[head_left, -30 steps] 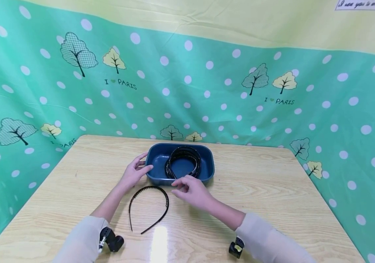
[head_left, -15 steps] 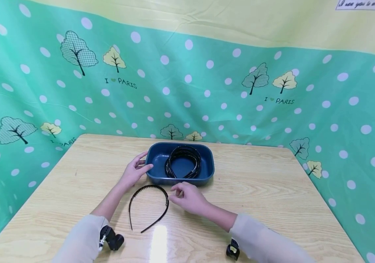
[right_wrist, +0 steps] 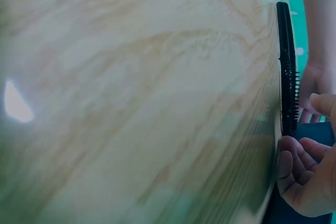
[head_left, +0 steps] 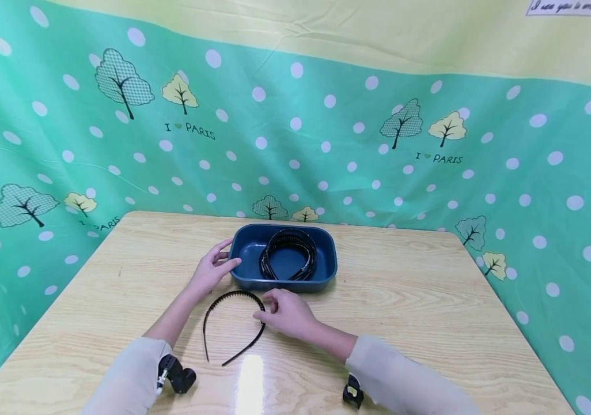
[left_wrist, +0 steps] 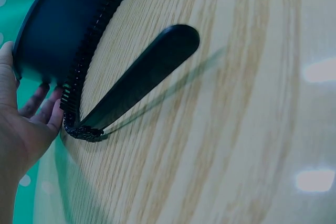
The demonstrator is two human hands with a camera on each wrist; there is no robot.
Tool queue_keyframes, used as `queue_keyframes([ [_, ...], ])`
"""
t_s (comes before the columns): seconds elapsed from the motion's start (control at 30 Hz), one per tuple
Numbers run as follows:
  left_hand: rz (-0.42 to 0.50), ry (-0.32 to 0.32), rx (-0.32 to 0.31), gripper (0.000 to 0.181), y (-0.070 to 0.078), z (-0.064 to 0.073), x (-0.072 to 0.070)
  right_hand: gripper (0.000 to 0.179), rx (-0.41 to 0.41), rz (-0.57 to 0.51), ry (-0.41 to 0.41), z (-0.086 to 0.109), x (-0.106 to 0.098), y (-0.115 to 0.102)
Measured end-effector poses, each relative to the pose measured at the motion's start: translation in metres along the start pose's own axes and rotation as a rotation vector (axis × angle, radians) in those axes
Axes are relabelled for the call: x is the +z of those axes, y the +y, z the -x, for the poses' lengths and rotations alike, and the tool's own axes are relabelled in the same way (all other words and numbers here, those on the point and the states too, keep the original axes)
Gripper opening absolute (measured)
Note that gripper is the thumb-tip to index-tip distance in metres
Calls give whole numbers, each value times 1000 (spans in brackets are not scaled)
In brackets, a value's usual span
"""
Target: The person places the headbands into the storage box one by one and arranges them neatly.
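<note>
A blue plastic basin [head_left: 275, 286] stands at the middle of the table, with several black headbands [head_left: 291, 237] nested in it. My left hand [head_left: 209, 274] grips its left end, thumb at the rim and fingers along the outer wall. In front of the basin lies one black toothed headband [left_wrist: 144, 69], its ends pointing toward me. My right hand [head_left: 291, 314] is at this headband's right side, fingers loosely bent. In the right wrist view, the thumb and fingers stand apart around the headband [right_wrist: 287, 66], without pinching it.
The wood-grain table [head_left: 404, 300] reaches back to a green dotted curtain [head_left: 326, 150]. A black wrist camera [head_left: 176, 374] hangs at the left sleeve and another camera [head_left: 352, 393] at the right one. Light glares on the tabletop near me.
My right hand has moved left and toward me, from the basin's front rim to the right side of the loose headband. The left hand, basin and headbands stay where they were.
</note>
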State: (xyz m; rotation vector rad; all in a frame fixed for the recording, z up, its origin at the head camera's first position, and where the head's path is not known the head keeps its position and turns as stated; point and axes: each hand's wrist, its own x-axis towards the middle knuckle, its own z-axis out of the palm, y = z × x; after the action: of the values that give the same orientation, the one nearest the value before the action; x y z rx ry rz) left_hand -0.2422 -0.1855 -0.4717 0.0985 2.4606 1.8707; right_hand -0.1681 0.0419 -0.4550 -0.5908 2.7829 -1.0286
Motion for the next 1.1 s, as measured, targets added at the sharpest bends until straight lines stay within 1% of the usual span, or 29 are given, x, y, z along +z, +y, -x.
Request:
queue_keyframes([
  [0.13,5,-7,-13,66,0,0,0,48,22,34,2,-2,5,-1],
  [0.33,7,-16,-8,67,-1,1,1,51,38,88,10,-3,9,-2],
  [0.53,3,-17,-11,67,1,2,1,51,53,139,11,-5,11,-3],
  [0.73,1,-12,-17,66,4,2,1,50,46,181,18,-5,12,-4],
  [0.93,10,-10,-12,66,2,0,0,46,19,183,30,-6,12,-4],
  [1.03,24,-13,-13,66,2,0,0,41,-2,155,27,-6,11,-4],
  [1.1,36,-17,-15,65,5,1,0,38,-15,128,20,-6,10,-4],
])
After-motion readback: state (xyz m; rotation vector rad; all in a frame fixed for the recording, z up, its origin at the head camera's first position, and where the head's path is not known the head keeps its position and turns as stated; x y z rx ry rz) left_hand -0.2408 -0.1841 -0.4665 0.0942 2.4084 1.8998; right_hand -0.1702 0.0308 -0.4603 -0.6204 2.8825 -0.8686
